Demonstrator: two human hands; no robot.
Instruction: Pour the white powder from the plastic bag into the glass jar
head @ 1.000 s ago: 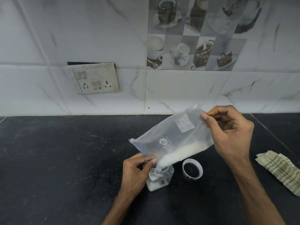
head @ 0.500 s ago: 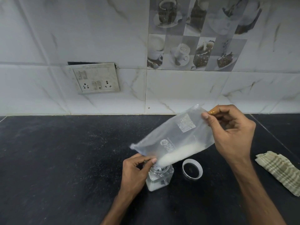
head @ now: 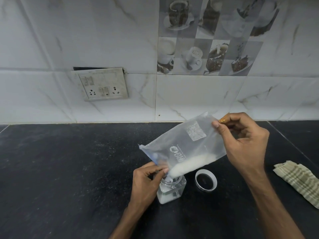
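Observation:
A clear plastic bag hangs tilted over a small square glass jar on the black counter. White powder lies along the bag's lower edge and runs down to its open corner at the jar's mouth. The jar holds a layer of white powder at its bottom. My left hand pinches the bag's low open end right beside the jar's mouth. My right hand grips the bag's raised far corner between thumb and fingers.
The jar's round lid lies upside down just right of the jar. A folded striped cloth rests at the right edge. A tiled wall with a switch and socket plate stands behind the black counter.
The powder has slid further down the bag toward the jar's mouth. Both hands keep nearly the same hold and place.

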